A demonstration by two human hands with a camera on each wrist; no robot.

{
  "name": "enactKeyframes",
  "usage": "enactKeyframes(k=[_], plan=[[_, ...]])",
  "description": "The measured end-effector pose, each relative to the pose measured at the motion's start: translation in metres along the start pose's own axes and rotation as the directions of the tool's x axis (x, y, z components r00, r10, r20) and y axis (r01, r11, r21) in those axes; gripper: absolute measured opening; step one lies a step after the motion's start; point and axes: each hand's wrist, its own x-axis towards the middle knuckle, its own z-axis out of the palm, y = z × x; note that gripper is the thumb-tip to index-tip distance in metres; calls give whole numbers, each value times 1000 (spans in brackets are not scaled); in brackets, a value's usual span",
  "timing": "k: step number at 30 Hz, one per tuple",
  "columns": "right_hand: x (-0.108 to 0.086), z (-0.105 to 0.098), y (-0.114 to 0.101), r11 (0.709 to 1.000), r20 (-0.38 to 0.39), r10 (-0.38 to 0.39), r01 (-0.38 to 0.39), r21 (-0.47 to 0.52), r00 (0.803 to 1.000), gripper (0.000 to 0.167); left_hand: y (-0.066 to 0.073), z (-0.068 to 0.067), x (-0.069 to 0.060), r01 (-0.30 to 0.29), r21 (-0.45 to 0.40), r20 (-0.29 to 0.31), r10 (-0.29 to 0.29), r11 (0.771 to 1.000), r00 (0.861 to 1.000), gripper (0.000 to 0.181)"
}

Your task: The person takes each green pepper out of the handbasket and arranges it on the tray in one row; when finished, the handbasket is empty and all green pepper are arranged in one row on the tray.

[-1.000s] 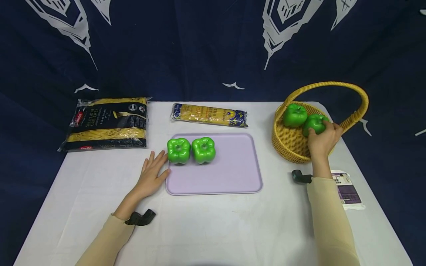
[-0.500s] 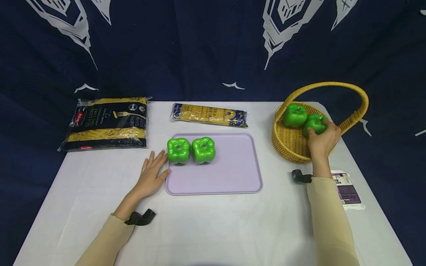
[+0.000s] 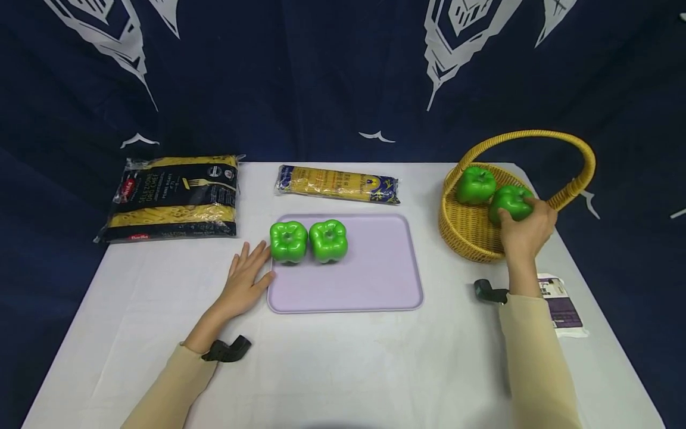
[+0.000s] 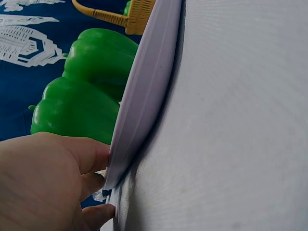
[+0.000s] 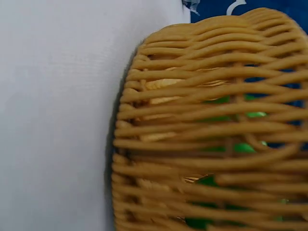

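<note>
My right hand (image 3: 527, 232) reaches over the near right rim of the wicker basket (image 3: 471, 241). Its thumb and fingers grip a green bell pepper (image 3: 510, 202) inside, beside another green bell pepper (image 3: 476, 185). In the right wrist view the basket's woven wall (image 5: 202, 125) fills much of the picture, green shows through the gaps, and the hand is out of sight. My left hand (image 3: 246, 283) lies with spread fingers at the left edge of the lilac tray (image 3: 364, 286). Two green bell peppers, one left (image 3: 288, 241) and one right (image 3: 328, 241), sit on that tray.
A black bag of penne (image 3: 171, 199) lies at the back left, and a long yellow-blue pasta packet (image 3: 337, 183) behind the tray. A purple-white packet (image 3: 563, 307) lies partly under the right forearm. The basket's tall handle (image 3: 536, 134) arches above the right hand.
My right hand has shifted slightly right and toward me, and the pepper at its fingers shows more and sits slightly differently. The left hand, tray and tray peppers stay put.
</note>
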Motion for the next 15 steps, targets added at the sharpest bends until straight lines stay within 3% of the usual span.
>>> enactKeyframes(k=[8, 12, 15], plan=[[-25, -32, -15, 998, -4, -65, 65, 25, 998, 57, 1, -1, 2, 45, 30, 47, -47, 999, 998, 58], [-50, -45, -28, 984, -2, -172, 172, 37, 985, 55, 2, -2, 1, 39, 25, 42, -40, 999, 998, 59], [-70, -49, -39, 957, -6, -282, 282, 70, 959, 53, 2, -1, 1, 28, 25, 31, -29, 999, 999, 59]])
